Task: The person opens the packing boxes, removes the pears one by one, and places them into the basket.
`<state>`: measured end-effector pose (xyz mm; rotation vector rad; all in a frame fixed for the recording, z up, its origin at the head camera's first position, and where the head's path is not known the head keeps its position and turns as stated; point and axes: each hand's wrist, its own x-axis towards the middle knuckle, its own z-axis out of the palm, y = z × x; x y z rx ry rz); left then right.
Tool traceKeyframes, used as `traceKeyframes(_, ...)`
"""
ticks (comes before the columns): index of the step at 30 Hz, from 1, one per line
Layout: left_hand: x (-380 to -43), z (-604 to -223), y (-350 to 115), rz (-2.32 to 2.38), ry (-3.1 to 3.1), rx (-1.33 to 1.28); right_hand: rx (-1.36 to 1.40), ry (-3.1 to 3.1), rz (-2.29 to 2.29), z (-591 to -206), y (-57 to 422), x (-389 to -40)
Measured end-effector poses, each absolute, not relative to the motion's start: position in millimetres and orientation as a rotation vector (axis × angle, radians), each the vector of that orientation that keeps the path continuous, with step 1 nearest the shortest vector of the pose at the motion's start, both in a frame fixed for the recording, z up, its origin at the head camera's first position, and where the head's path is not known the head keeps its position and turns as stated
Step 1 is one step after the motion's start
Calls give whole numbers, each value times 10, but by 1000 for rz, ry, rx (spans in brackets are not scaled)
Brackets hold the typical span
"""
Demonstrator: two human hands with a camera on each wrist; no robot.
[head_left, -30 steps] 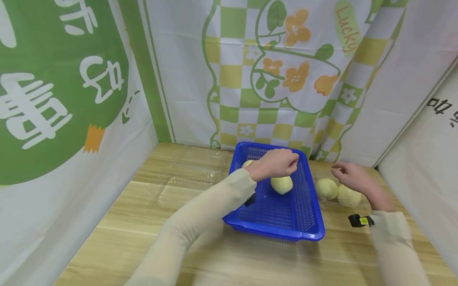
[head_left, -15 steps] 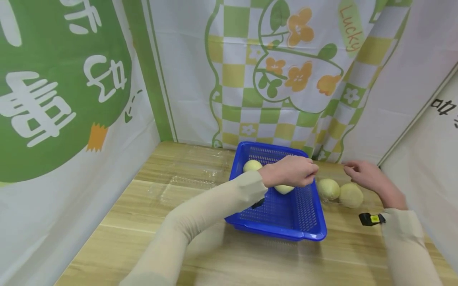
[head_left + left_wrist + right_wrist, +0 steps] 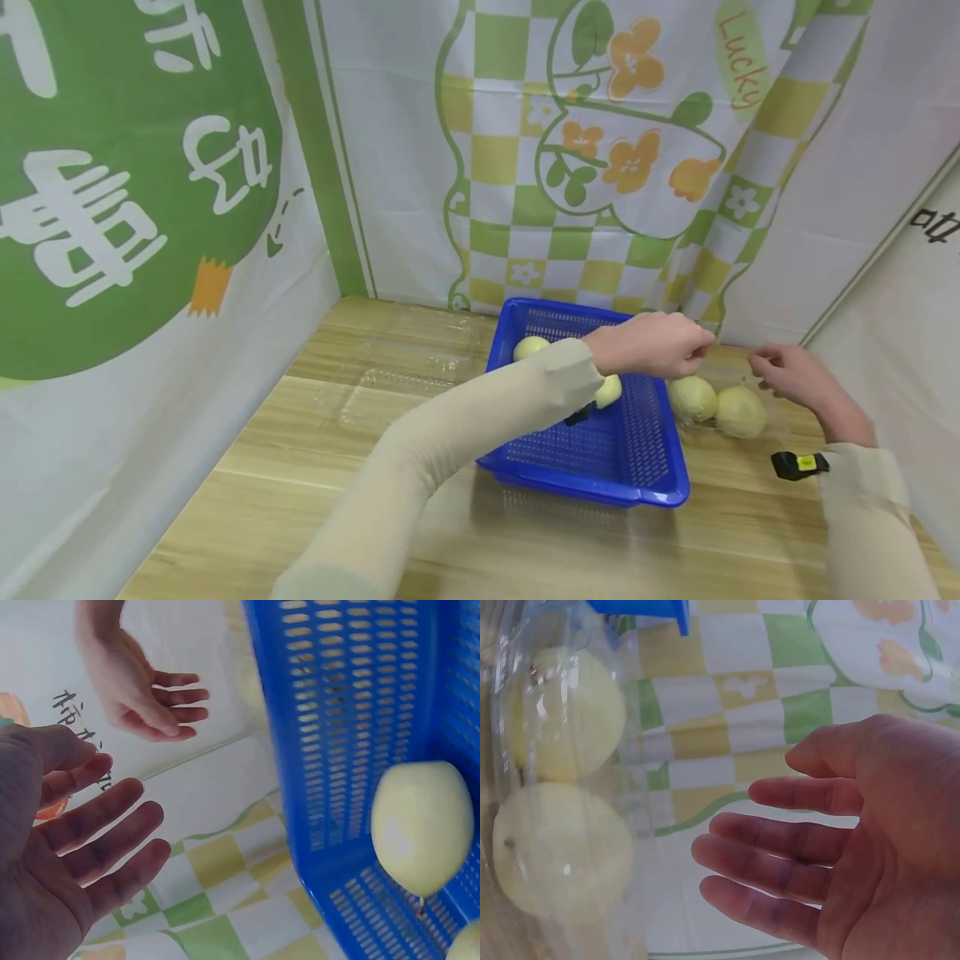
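My left hand (image 3: 656,343) hovers above the right side of a blue plastic basket (image 3: 585,492), holding nothing. In the left wrist view its fingers are loosely bent and apart. My right hand (image 3: 798,377) is above and right of two pale yellow pears (image 3: 741,411) in clear plastic packaging (image 3: 641,900); the right wrist view shows its fingers spread and touching nothing. Inside the basket lie another pear (image 3: 422,825), with a thin stem, and a second pale pear (image 3: 530,347). My left sleeve and hand hide part of the basket.
A clear plastic box (image 3: 397,392) lies on the wooden table (image 3: 247,500), left of the basket. Printed curtains (image 3: 390,167) stand close behind the table and on both sides. Black wrist cameras (image 3: 799,465) are strapped to my sleeves.
My left hand has moved right across the basket towards the packaged pears, uncovering the pear at the basket's back left. The right hand has shifted slightly right.
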<state>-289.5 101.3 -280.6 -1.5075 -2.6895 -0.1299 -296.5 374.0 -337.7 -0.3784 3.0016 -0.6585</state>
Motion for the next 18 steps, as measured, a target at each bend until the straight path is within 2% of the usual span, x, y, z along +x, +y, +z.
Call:
traceKeyframes(10, -3012, -2827, 1150, -308, -2848, -1424, -300, 2979, -645, -3481, 3851, -2994)
traceKeyframes(18, -3102, -2921, 1358, -407, -2984, -1255, -205, 2945, -895, -3640, 4042, -3008)
